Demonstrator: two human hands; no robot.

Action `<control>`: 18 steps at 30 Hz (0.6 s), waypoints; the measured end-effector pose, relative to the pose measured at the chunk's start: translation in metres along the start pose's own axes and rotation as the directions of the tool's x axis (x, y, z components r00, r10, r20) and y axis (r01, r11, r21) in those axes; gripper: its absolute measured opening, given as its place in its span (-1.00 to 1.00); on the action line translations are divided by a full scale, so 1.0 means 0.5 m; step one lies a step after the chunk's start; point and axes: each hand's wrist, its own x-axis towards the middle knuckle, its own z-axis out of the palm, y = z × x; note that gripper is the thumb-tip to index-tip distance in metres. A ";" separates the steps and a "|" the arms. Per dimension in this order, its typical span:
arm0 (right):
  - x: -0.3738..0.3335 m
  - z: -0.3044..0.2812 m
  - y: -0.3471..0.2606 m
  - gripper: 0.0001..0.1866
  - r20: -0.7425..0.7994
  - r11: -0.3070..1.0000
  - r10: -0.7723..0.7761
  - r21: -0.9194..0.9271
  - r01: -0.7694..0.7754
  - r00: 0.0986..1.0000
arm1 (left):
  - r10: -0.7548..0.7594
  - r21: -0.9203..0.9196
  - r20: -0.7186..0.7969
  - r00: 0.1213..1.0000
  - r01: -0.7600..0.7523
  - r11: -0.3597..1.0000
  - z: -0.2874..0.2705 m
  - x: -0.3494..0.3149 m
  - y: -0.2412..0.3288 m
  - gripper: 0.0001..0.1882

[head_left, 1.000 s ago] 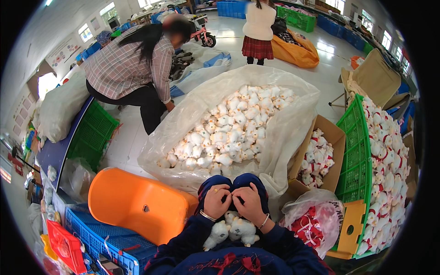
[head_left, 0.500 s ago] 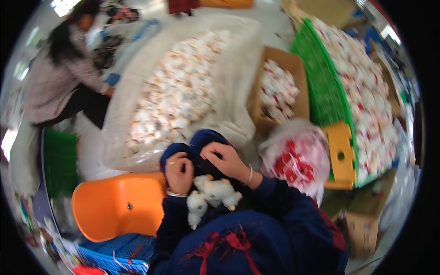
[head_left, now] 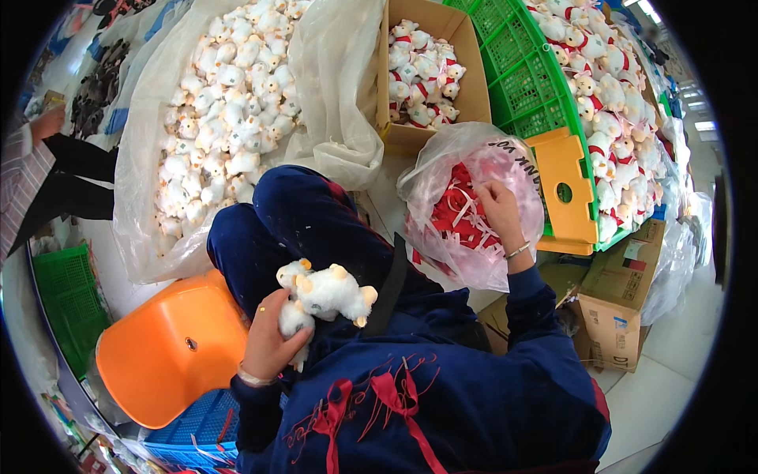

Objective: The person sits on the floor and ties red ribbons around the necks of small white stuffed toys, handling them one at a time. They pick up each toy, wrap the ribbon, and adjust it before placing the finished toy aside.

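Note:
On my lap, two white plush toys lie close together. The larger-looking plush toy [head_left: 335,291] rests on its side on my thigh, with cream-coloured feet. My left hand [head_left: 271,336] is wrapped round the other plush toy [head_left: 294,320], which is partly covered by the first one and by my thumb. To the right, my right hand [head_left: 499,209] reaches into a clear plastic bag [head_left: 517,170]. Its fingers are bent and pressed together at a heap of red ribbons [head_left: 458,201] with pale pink strips. What sits between those fingertips is hidden.
A large plastic sheet [head_left: 332,118] holds many white plush toys. Beyond the bag stand a cardboard box [head_left: 474,71] and a green crate [head_left: 525,79] of toys with red ribbons. An orange chair [head_left: 166,347] is at my left. Another person's legs [head_left: 79,178] show at far left.
My right hand has moved from my knees into the ribbon bag. My left hand has come back and closed on a plush toy. The view has shifted rightward.

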 end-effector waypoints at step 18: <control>0.037 0.083 0.027 -0.57 0.181 0.878 -0.293 -0.338 0.339 0.939 | -0.549 -0.796 -0.494 0.674 -0.097 0.597 -0.018 -0.027 -0.063 -0.62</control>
